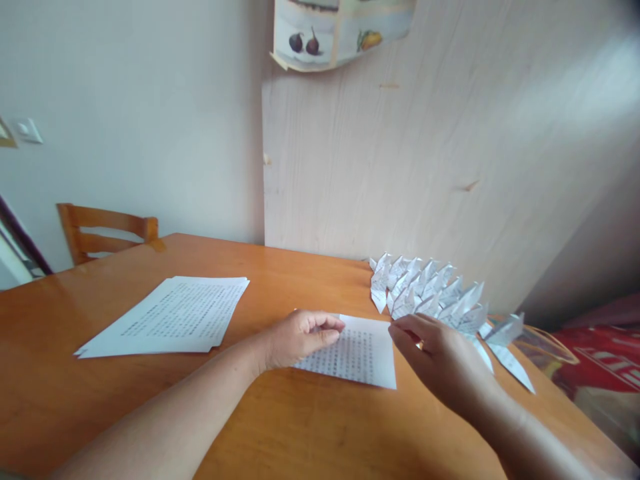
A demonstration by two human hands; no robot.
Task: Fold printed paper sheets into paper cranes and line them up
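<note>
This looks like a room in a home, probably a dining corner: a varnished wooden bench [310,427] stands against a pale wood-grain panel [350,167], a slat-backed chair [110,219] beyond its far left edge, a fruit picture [345,33] above, a household switch [29,131] on the wall [175,133].

From the person's head, the view looks forward and down over the nearby table [310,427].

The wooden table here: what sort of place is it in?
Probably a room in a home: a wooden chair beside the wooden table, a wall switch and a picture of fruit.
</note>
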